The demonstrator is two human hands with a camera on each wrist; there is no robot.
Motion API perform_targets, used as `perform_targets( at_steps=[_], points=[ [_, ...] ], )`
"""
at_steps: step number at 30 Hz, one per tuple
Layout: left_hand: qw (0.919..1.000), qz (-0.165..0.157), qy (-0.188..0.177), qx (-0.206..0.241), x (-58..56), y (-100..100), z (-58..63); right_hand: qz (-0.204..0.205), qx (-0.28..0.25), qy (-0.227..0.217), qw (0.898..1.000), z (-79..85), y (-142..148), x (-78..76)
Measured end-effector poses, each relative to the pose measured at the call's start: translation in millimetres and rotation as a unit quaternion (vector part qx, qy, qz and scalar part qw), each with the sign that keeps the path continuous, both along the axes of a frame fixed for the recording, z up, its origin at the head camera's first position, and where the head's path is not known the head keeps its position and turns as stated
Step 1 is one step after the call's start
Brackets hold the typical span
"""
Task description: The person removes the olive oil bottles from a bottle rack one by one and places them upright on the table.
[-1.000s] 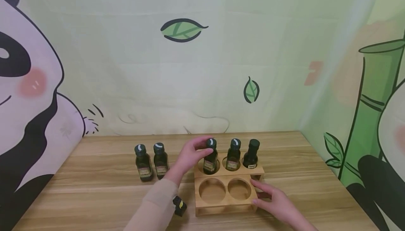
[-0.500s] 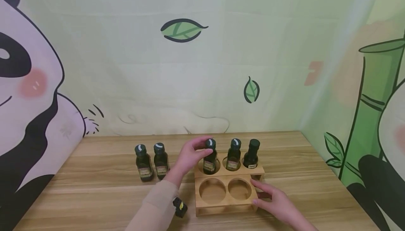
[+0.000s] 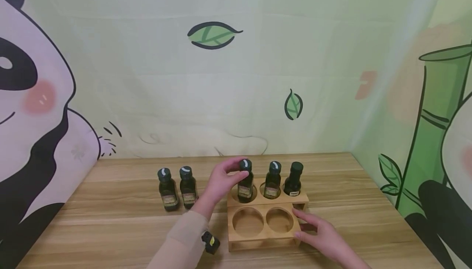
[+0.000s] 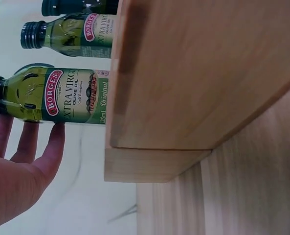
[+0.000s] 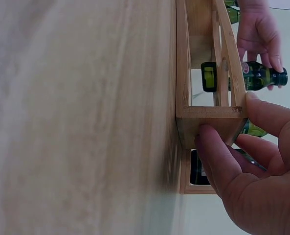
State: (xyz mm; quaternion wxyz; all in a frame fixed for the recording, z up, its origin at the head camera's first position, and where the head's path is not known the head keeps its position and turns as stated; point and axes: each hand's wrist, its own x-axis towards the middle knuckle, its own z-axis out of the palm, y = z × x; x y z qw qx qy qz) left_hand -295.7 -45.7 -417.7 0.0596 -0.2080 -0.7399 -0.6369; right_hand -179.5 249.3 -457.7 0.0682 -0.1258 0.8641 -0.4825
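My left hand (image 3: pixel 224 179) grips an olive oil bottle (image 3: pixel 245 190) by its neck and cap. The bottle is dark green with a cream label and stands upright in the back-left hole of a two-tier wooden bottle rack (image 3: pixel 265 203); in the right wrist view its base shows below the top board. Thumb and fingers of my right hand (image 3: pixel 322 236) hold the right end of the rack's lower front tier. Beside the held bottle, another olive oil bottle (image 3: pixel 272 183) and a slimmer dark bottle (image 3: pixel 293 183) occupy the other back holes.
Two more olive oil bottles (image 3: pixel 169 193) (image 3: pixel 189 191) stand on the wooden table (image 3: pixel 110 220) to the left. A small black object with a yellow mark (image 3: pixel 211 243) lies by my left sleeve. Behind the table hangs a printed panda backdrop (image 3: pixel 236 89).
The bottle in my left hand has risen very slightly within its hole. My right hand and the rack keep their places.
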Motion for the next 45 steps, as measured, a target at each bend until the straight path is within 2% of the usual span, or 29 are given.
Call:
perform_targets(
  at_steps=[21,28,36,45],
  points=[
    [0.9982,0.053,0.021,0.018,15.9,-3,27.4,0.0,-0.006,-0.002,1.0,2.0,-1,1.6],
    [0.9972,0.058,0.034,0.033,22.8,-10,34.1,0.006,-0.008,0.002,1.0,1.7,-2,1.6],
    [0.9973,0.065,0.006,0.033,28.2,-18,38.7,0.017,-0.004,0.01,1.0,0.8,0,1.3],
    [0.997,0.069,0.001,0.035,35.8,-26,39.5,0.016,-0.004,0.005,1.0,0.8,0,1.3]
  ],
)
